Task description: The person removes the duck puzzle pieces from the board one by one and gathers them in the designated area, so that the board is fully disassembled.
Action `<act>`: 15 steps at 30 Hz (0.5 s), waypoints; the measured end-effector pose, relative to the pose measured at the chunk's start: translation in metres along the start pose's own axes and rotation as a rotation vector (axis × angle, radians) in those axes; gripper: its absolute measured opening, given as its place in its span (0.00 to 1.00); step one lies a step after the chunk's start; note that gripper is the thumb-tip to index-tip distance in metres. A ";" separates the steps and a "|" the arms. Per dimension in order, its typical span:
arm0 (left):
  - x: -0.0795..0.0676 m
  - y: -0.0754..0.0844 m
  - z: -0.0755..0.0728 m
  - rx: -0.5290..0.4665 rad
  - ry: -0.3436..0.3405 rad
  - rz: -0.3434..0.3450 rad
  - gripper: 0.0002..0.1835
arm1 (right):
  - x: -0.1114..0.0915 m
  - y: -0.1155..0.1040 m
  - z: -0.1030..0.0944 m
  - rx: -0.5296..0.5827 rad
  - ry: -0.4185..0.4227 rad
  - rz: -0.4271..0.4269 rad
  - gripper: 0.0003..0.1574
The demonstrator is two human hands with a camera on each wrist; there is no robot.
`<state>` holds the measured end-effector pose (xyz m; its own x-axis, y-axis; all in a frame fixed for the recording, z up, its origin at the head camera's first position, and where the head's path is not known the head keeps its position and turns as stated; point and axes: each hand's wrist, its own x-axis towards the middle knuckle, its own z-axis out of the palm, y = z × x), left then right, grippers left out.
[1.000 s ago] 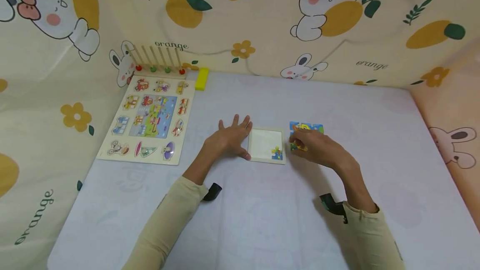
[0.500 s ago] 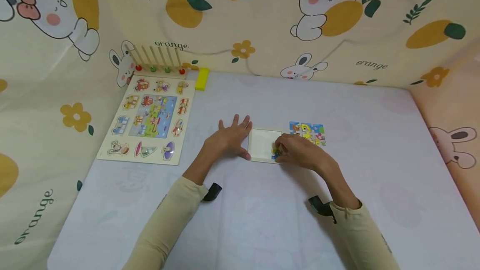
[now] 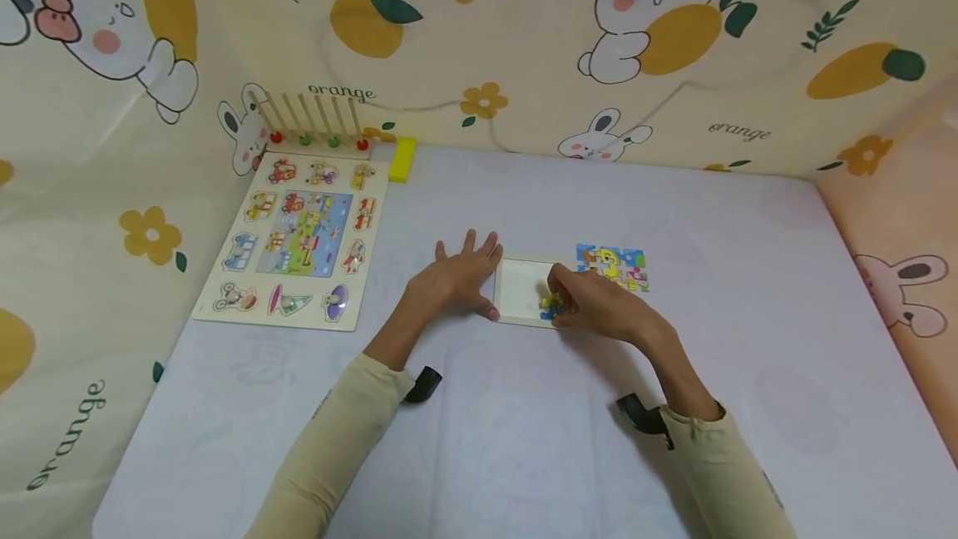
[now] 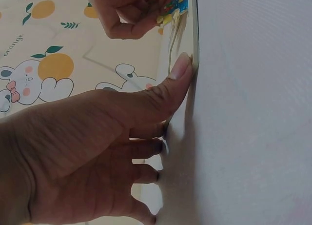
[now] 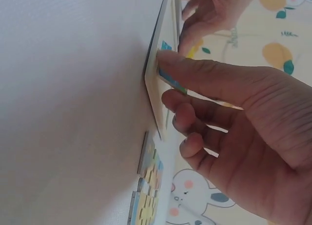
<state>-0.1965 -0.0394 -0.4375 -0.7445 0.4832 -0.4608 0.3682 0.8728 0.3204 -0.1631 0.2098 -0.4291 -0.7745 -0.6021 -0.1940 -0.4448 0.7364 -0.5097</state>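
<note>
My left hand point(image 3: 458, 277) rests with fingers spread against the left side of a shallow wooden puzzle tray point(image 3: 516, 289). In the left wrist view its thumb point(image 4: 181, 69) touches the tray's edge. Over the tray's lower right corner, my right hand point(image 3: 599, 302) pinches a blue puzzle piece point(image 5: 170, 80) between thumb and curled fingers; the piece is tilted in the right wrist view. A colourful puzzle piece point(image 3: 549, 308) shows in that corner, partly hidden by the hand. Just right of the tray lie several joined puzzle pieces point(image 3: 612, 263), their lower part covered by my right hand.
A large wooden picture board point(image 3: 344, 314) lies at the left of the white-covered table point(image 3: 509, 439). Behind it stands a rack of wooden pegs point(image 3: 318, 119) with red and green beads. Beside that is a yellow block point(image 3: 402, 160). Patterned cloth walls border the table.
My right hand has moved left from the joined pieces to the tray's lower right corner, carrying a puzzle piece. Over the last half second it has barely moved. My left hand has stayed put.
</note>
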 end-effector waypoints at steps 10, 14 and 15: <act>0.001 0.001 -0.001 -0.002 -0.005 -0.006 0.63 | 0.002 -0.001 -0.003 0.003 -0.014 -0.008 0.25; 0.000 -0.002 -0.001 -0.005 -0.009 -0.005 0.63 | 0.000 -0.002 -0.005 0.015 -0.004 -0.021 0.23; -0.001 -0.003 -0.001 -0.005 -0.007 -0.006 0.63 | 0.000 -0.003 -0.006 0.023 0.002 -0.026 0.23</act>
<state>-0.1977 -0.0422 -0.4374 -0.7428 0.4780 -0.4688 0.3604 0.8756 0.3218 -0.1639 0.2093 -0.4226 -0.7634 -0.6207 -0.1788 -0.4547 0.7130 -0.5337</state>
